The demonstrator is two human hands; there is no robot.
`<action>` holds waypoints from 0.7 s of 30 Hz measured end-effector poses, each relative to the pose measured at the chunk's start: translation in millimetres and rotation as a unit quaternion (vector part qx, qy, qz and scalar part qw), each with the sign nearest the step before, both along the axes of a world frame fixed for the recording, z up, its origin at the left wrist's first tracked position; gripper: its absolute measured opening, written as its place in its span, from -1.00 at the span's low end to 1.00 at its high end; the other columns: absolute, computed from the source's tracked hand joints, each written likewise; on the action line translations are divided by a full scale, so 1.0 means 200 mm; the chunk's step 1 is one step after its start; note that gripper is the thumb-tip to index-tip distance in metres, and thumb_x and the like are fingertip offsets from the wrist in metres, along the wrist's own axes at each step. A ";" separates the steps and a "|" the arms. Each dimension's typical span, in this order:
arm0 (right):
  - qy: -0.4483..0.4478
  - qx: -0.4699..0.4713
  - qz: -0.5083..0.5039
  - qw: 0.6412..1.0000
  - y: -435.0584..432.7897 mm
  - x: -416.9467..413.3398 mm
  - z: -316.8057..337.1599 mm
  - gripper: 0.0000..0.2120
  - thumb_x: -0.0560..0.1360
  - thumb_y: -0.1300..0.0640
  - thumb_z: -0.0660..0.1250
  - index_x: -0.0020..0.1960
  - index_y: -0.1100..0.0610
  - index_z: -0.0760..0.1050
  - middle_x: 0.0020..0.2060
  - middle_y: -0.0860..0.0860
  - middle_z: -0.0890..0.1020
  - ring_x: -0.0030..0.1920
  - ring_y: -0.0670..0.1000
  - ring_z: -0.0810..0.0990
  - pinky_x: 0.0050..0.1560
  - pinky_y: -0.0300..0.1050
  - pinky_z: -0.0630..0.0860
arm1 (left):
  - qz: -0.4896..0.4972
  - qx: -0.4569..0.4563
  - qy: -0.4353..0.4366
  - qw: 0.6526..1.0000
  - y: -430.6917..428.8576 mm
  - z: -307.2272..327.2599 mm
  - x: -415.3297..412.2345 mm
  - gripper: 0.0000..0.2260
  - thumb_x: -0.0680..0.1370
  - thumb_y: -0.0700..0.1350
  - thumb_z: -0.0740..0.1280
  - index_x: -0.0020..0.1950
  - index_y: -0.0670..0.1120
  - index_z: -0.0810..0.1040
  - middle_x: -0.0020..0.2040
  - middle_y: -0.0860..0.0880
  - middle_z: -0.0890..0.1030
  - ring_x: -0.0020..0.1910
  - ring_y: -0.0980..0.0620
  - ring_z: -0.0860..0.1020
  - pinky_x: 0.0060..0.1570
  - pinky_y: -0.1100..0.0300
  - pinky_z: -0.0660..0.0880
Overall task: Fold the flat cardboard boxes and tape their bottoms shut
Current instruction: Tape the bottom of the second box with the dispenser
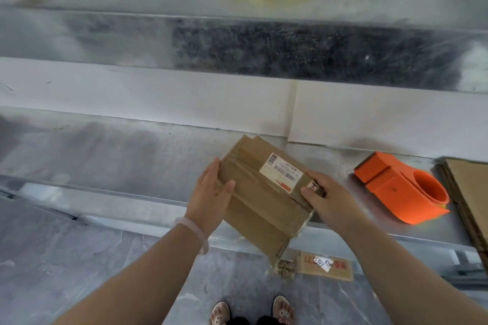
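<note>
A white shipping label [281, 175] is stuck on the top face of the cardboard box [264, 200]; it carries several barcodes, fine print too small to read, and a red strip along its lower edge. On the floor, a cardboard scrap [335, 273] bears blurred red print and a white sticker [322, 263] with handwritten digits, seemingly "5391".

- A packing station in a warehouse or workshop.
- Shown by the galvanised metal bench [132, 155], orange tape dispenser [396, 187], stacked flat cardboard [470, 192] and barcode-labelled carton [264, 206].
</note>
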State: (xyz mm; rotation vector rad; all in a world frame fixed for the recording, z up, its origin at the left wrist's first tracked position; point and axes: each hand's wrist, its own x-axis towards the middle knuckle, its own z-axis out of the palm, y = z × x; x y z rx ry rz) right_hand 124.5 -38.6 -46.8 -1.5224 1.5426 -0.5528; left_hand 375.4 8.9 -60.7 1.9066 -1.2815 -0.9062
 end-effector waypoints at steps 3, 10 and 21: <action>0.064 -0.040 -0.099 0.992 0.00 0.06 -0.01 -0.52 0.53 0.00 0.39 0.41 -0.04 0.38 0.26 -0.07 0.42 0.27 -0.04 0.43 0.27 -0.08 0.38 | 0.044 0.011 -0.006 0.999 0.01 -0.03 0.02 -0.48 0.60 0.03 0.31 0.54 0.04 0.25 0.38 0.05 0.41 0.34 0.03 0.42 0.35 0.08 0.39; 0.028 -0.045 -0.076 0.996 0.23 0.13 -0.09 -0.43 0.63 0.08 0.20 0.59 -0.03 0.09 0.53 -0.12 0.13 0.52 -0.09 0.11 0.51 -0.16 0.02 | 0.094 -0.022 0.010 0.995 0.14 -0.06 -0.02 -0.57 0.51 0.06 0.43 0.36 0.06 0.49 0.12 0.18 0.50 0.09 0.18 0.51 0.10 0.22 0.49; 0.128 -0.084 0.032 0.988 0.16 0.11 -0.10 -0.38 0.66 0.09 0.09 0.60 -0.04 -0.17 0.55 -0.23 -0.16 0.54 -0.19 -0.14 0.42 -0.35 -0.21 | -0.064 -0.010 -0.154 0.986 0.05 0.00 0.05 -0.34 0.62 0.08 0.22 0.61 -0.07 -0.03 0.58 0.04 0.04 0.45 0.13 0.22 0.46 0.23 0.12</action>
